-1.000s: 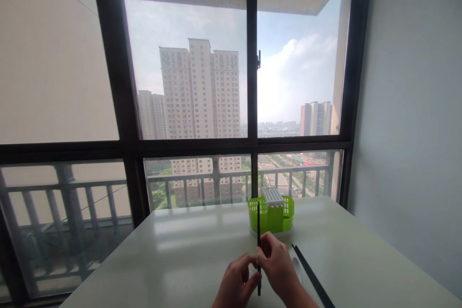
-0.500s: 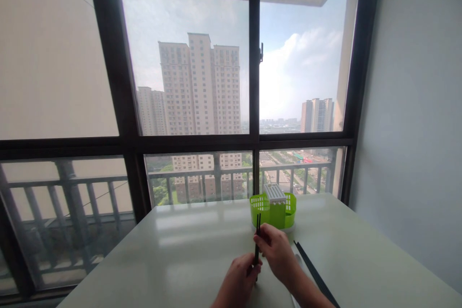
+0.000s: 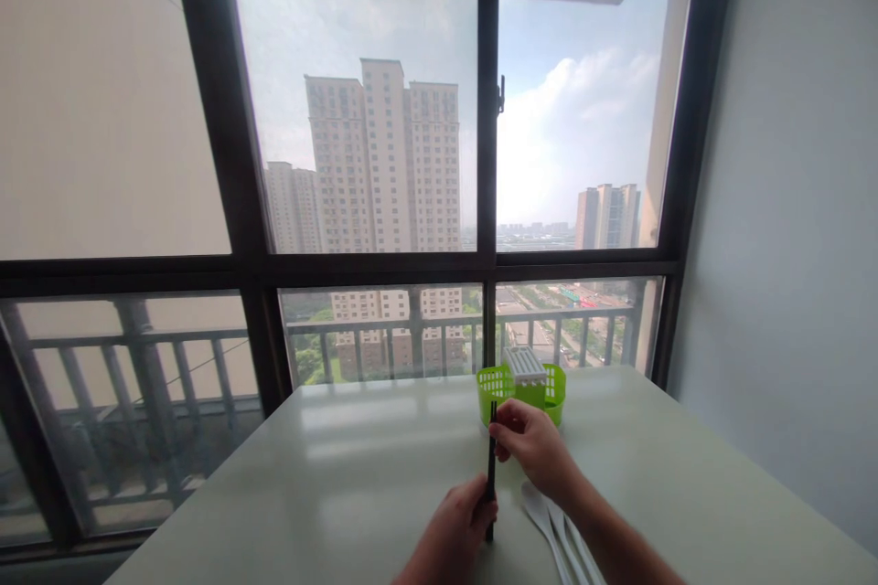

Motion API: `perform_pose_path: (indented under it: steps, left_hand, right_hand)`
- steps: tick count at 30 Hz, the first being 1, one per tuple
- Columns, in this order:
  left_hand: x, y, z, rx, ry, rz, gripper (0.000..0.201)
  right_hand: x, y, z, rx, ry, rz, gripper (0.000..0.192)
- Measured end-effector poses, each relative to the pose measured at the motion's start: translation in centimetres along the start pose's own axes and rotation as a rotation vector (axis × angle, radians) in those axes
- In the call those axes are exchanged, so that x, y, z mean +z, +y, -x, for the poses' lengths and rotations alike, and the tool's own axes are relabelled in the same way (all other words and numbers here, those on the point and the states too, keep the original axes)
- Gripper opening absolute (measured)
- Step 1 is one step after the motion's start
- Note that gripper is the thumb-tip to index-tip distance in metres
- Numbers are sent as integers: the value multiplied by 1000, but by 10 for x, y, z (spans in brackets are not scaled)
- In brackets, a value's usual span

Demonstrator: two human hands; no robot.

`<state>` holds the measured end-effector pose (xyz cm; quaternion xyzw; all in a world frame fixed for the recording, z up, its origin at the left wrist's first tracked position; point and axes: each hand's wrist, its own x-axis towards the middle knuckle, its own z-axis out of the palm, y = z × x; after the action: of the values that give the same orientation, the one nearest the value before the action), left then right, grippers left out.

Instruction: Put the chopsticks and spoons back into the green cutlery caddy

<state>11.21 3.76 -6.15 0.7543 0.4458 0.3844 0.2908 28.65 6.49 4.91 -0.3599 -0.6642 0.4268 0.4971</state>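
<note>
While both hands close on the black chopsticks [image 3: 491, 466], the sticks stand nearly upright, their lower tips touching the table [image 3: 357, 475]. The left hand [image 3: 453, 537] wraps its fingers around the lower part of the sticks, thumb side pressed against them, so that the bottom ends show just below its grip. The right hand [image 3: 531, 448] pinches the sticks higher up, between thumb and fingers, with the top ends showing just above that pinch. Whether there are one or two sticks in the grip cannot be told for sure; they look like a close pair. Just beyond the right hand, on the far side of the sticks, stands a green holder [image 3: 522, 388] with slotted walls and a white insert [image 3: 524, 364] rising from its middle; the tops of the sticks overlap its left compartment in the view, but whether they touch it cannot be told. Just right of the left hand, beneath the right forearm, white spoons [image 3: 549, 526] lie flat on the table, well clear of the sticks. Beyond the holder is a dark-framed window [image 3: 487, 155].
</note>
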Motion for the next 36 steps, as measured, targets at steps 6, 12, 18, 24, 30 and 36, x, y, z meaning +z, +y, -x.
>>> perform_pose_path:
  steps: [6,12,18,24,30,36]
  left_hand:
    - [-1,2,-1,-33,47,27,12]
    - [-6,4,-2,-82,263,25,41]
    - [-2,-3,-6,-100,225,2,38]
    - [0,-4,-6,-120,224,-28,35]
    - [2,-10,-6,-117,217,-32,32]
    - [3,-9,-6,-115,206,-23,30]
  right_hand:
    - [-14,-26,-29,-18,-114,79,25]
    - [-65,-74,-95,-229,170,194,36]
    - [-81,-58,-145,-154,389,382,31]
    - [-61,-23,-164,126,280,510,16]
    - [-55,-11,-178,397,203,591,19]
    - [-57,-7,-187,468,175,646,26]
